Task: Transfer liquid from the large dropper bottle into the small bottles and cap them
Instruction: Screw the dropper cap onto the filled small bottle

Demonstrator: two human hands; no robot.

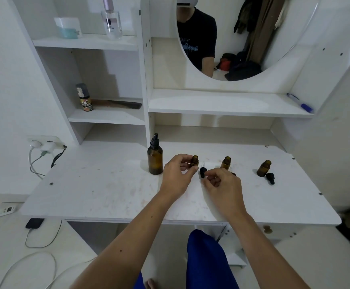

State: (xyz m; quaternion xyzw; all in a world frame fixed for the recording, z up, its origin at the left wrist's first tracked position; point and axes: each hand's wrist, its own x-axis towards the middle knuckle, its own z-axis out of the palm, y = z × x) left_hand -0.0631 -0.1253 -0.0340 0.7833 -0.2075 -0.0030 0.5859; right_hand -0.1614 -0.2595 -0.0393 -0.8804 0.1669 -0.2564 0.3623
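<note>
The large amber dropper bottle [155, 158] stands capped with its black dropper on the white desk [99, 190], left of my hands. My left hand [177, 176] grips a small uncapped amber bottle [194, 161] upright on the desk. Just to its right, my right hand [222, 185] pinches a small black dropper cap [203, 172] close to that bottle. A second small open bottle [226, 163] stands behind my right hand. A third small open bottle [264, 168] stands farther right with a black dropper cap [270, 177] lying beside it.
A shelf unit rises behind the desk with a spray can [84, 97], a comb [120, 104] and a perfume bottle [111, 19]. A blue pen [300, 102] lies on the shelf under the round mirror [253, 34]. Plugs and cables hang at the left wall.
</note>
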